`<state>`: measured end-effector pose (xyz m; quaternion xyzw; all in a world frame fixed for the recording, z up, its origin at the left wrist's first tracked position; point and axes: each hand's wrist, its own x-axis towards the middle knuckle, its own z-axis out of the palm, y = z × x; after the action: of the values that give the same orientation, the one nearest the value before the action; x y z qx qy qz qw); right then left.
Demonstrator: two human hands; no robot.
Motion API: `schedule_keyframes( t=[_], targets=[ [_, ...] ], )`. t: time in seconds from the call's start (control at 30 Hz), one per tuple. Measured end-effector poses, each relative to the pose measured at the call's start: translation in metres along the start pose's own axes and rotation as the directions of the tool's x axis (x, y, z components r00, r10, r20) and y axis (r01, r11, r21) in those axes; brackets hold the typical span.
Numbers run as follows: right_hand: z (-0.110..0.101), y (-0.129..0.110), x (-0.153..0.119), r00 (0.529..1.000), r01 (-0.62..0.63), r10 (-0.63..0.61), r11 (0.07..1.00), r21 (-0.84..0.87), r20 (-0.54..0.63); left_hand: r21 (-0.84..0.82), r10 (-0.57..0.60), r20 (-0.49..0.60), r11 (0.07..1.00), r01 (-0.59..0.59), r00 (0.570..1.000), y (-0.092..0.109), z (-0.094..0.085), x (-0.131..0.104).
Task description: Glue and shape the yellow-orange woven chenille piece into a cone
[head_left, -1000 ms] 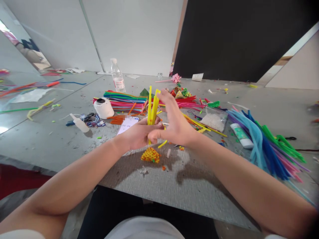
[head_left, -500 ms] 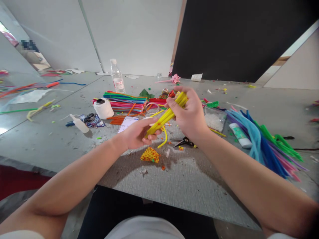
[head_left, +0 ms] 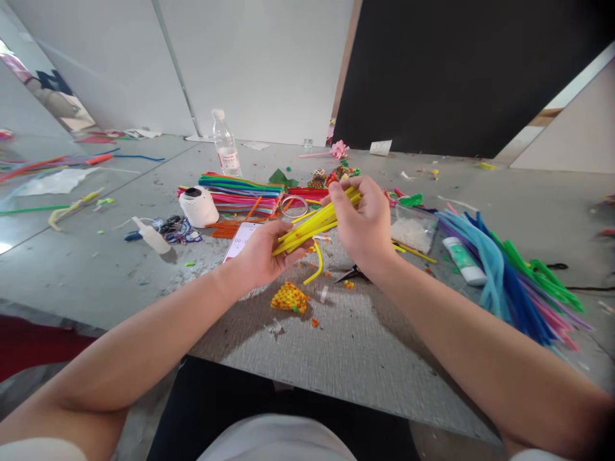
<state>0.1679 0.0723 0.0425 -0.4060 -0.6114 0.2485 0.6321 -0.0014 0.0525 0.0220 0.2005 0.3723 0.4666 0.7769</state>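
Clamped on the yellow stems at both ends, the two hands share one grip: the left hand closes on the lower end, the right hand on the upper. The bundle slants up to the right at the middle of the frame, above the desk. Just below it lie a curved yellow stem and a yellow dotted piece. Scissors lie partly hidden under the right wrist. A phone sits beside the left hand, partly covered, with a white spool farther left.
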Motion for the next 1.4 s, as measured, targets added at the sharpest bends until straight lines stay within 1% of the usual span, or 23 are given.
schedule_keyframes(
  t=[0.13, 0.2, 0.23, 0.27, 0.33, 0.37, 0.43, 0.53, 0.6, 0.67, 0.8, 0.9, 1.03, 1.13, 1.2, 1.27, 1.33, 1.4],
  targets=[
    [0.004, 0.001, -0.005, 1.000, -0.004, 0.004, 1.000, 0.002, 0.030, -0.037, 0.038, -0.064, 0.999, -0.040, 0.997, -0.002, -0.002, 0.006],
    [0.005, 0.001, -0.004, 1.000, 0.003, -0.003, 1.000, 0.005, -0.002, -0.045, 0.050, -0.092, 0.998, -0.054, 0.994, -0.003, -0.002, 0.008],
    [0.005, 0.001, -0.002, 0.999, -0.009, 0.010, 0.999, 0.037, -0.031, -0.047, 0.055, -0.107, 0.997, -0.061, 0.993, -0.003, -0.001, 0.008],
    [0.005, 0.001, 0.000, 0.997, -0.040, 0.045, 0.995, 0.089, -0.060, -0.049, 0.061, -0.122, 0.997, -0.067, 0.991, -0.003, 0.000, 0.008],
    [0.005, 0.001, 0.005, 0.981, -0.143, 0.169, 0.963, 0.227, -0.097, -0.049, 0.073, -0.146, 0.996, -0.081, 0.987, -0.003, 0.001, 0.008],
    [0.005, 0.002, 0.007, 0.968, -0.199, 0.235, 0.932, 0.302, -0.088, -0.049, 0.081, -0.154, 0.995, -0.089, 0.985, -0.004, 0.002, 0.007],
    [0.006, 0.005, 0.010, 0.945, -0.289, 0.327, 0.860, 0.420, -0.019, -0.050, 0.098, -0.161, 0.993, -0.108, 0.982, -0.005, 0.004, 0.005],
    [0.010, 0.011, 0.008, 0.925, -0.364, 0.368, 0.778, 0.511, 0.099, -0.053, 0.123, -0.154, 0.990, -0.133, 0.980, -0.008, 0.007, 0.003],
    [0.012, 0.013, 0.006, 0.911, -0.398, 0.388, 0.738, 0.544, 0.139, -0.054, 0.135, -0.145, 0.988, -0.144, 0.980, -0.009, 0.008, 0.003],
    [0.012, 0.012, 0.004, 0.910, -0.404, 0.381, 0.716, 0.569, 0.166, -0.055, 0.146, -0.142, 0.986, -0.155, 0.979, -0.010, 0.008, 0.003],
    [0.009, 0.013, 0.005, 0.922, -0.385, 0.319, 0.716, 0.582, 0.217, -0.055, 0.154, -0.142, 0.985, -0.163, 0.978, -0.009, 0.008, 0.004],
    [0.008, 0.022, 0.005, 0.923, -0.385, 0.312, 0.736, 0.556, 0.227, -0.053, 0.153, -0.140, 0.985, -0.161, 0.978, -0.009, 0.008, 0.003],
    [0.010, 0.037, 0.002, 0.925, -0.368, 0.255, 0.789, 0.492, 0.282, -0.051, 0.141, -0.121, 0.988, -0.148, 0.982, -0.009, 0.009, 0.001],
    [0.012, 0.040, -0.001, 0.920, -0.389, 0.287, 0.754, 0.530, 0.266, -0.057, 0.149, -0.117, 0.986, -0.156, 0.982, -0.010, 0.009, 0.002],
    [0.014, 0.038, -0.002, 0.917, -0.398, 0.321, 0.729, 0.557, 0.235, -0.058, 0.160, -0.128, 0.984, -0.168, 0.979, -0.010, 0.009, 0.003],
    [0.015, 0.032, -0.003, 0.922, -0.387, 0.324, 0.735, 0.557, 0.214, -0.055, 0.173, -0.141, 0.982, -0.182, 0.975, -0.010, 0.008, 0.004],
    [0.016, 0.023, -0.004, 0.930, -0.369, 0.298, 0.753, 0.545, 0.217, -0.048, 0.182, -0.149, 0.980, -0.191, 0.972, -0.010, 0.008, 0.005],
    [0.017, 0.013, -0.007, 0.933, -0.351, 0.246, 0.777, 0.521, 0.262, -0.037, 0.184, -0.150, 0.981, -0.191, 0.971, -0.010, 0.008, 0.006]
  ],
)
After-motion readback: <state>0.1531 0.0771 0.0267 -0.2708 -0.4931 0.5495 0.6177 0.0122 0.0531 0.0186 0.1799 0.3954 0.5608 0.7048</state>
